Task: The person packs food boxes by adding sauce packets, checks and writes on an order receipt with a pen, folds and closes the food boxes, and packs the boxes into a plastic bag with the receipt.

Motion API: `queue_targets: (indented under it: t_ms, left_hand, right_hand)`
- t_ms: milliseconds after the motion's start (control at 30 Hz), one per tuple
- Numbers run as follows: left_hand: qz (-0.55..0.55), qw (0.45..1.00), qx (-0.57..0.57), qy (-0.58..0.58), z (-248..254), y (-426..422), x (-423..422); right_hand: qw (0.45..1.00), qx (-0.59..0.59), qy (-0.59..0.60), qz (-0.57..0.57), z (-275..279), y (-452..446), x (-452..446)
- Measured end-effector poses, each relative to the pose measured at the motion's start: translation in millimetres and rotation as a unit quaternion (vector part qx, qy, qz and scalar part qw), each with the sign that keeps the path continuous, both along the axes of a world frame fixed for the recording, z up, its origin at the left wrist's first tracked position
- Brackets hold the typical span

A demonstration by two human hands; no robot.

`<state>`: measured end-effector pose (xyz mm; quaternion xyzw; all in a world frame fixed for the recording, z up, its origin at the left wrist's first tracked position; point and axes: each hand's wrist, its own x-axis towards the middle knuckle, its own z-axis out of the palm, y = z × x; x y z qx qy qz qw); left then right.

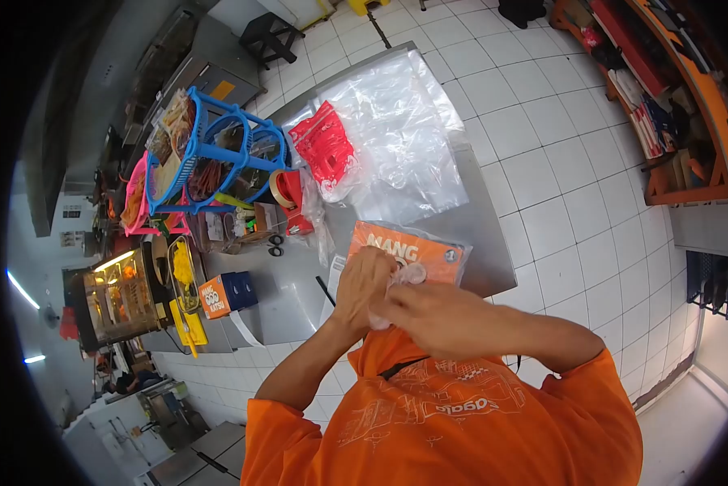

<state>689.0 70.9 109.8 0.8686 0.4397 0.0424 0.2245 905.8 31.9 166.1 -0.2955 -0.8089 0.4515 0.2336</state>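
Note:
An orange box with white lettering lies at the near edge of the steel table, inside a clear plastic bag. My left hand is closed on the bag's bunched plastic, over the near part of the box. Close beside it, my right hand pinches the crumpled plastic, with its fingers bent toward the left hand. Both hands partly cover the box front. The exact fingertip grip is hidden by the plastic and the knuckles.
Clear plastic sheets or bags and a red packet lie farther along the steel table. A tape dispenser, blue rack, scissors, another box and yellow-handled tool are leftward. Shelves stand right.

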Motion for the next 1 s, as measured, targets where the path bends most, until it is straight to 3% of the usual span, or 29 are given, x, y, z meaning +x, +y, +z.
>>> queue_targets:
  t_ms: [33,67,133,167,200,233,333,433,533,733,833,867,1000]
  left_hand:
    - [0.029,0.996,-0.077,-0.020,1.4,4.0,0.9]
    - [-0.030,0.999,-0.035,-0.020,-0.8,4.2,-2.4]
    - [-0.180,0.981,0.063,-0.047,-15.3,16.1,-0.1]
    - [-0.162,0.986,0.031,-0.026,-3.8,17.2,7.3]
    - [-0.219,0.958,0.139,-0.126,-10.4,21.9,6.3]
    - [-0.221,0.949,0.087,-0.210,-35.0,26.6,-7.1]
    - [-0.175,0.973,0.059,-0.142,-32.3,26.3,-7.3]
    - [-0.176,0.976,0.058,-0.118,-26.6,26.9,-2.3]
    - [-0.176,0.976,0.056,-0.111,-22.2,28.5,7.2]
    - [-0.164,0.981,0.042,-0.091,-17.4,23.1,7.1]
    - [-0.162,0.983,0.027,-0.078,-10.1,22.8,6.2]
    - [-0.162,0.984,0.022,-0.074,-6.9,22.8,6.1]
    - [-0.168,0.985,0.001,-0.047,17.5,28.7,12.8]
  right_hand:
    - [0.999,-0.035,0.002,-0.003,-0.9,1.5,5.1]
    - [0.998,-0.069,0.003,-0.008,-1.5,1.7,10.0]
    - [0.998,-0.009,0.059,-0.011,-17.9,-1.9,-1.2]
    - [0.997,0.029,0.068,-0.027,-29.7,-1.1,-4.6]
    - [0.990,0.065,0.097,-0.073,-44.9,-6.0,-16.0]
    - [0.980,0.112,0.120,-0.116,-57.7,-4.9,-24.6]
    - [0.981,0.048,0.114,-0.149,-49.1,-2.0,-40.4]
    - [0.984,0.059,0.040,-0.164,-24.7,-6.1,-42.6]
    - [0.949,0.170,0.095,-0.247,-39.4,-13.9,-69.4]
    - [0.973,0.136,0.132,-0.133,-56.1,0.1,-41.4]
    - [0.988,0.028,0.131,-0.071,-8.0,8.5,19.0]
    - [0.984,-0.037,0.133,-0.111,-5.8,20.7,35.6]
    - [0.880,-0.223,0.279,-0.312,-105.0,65.2,111.4]
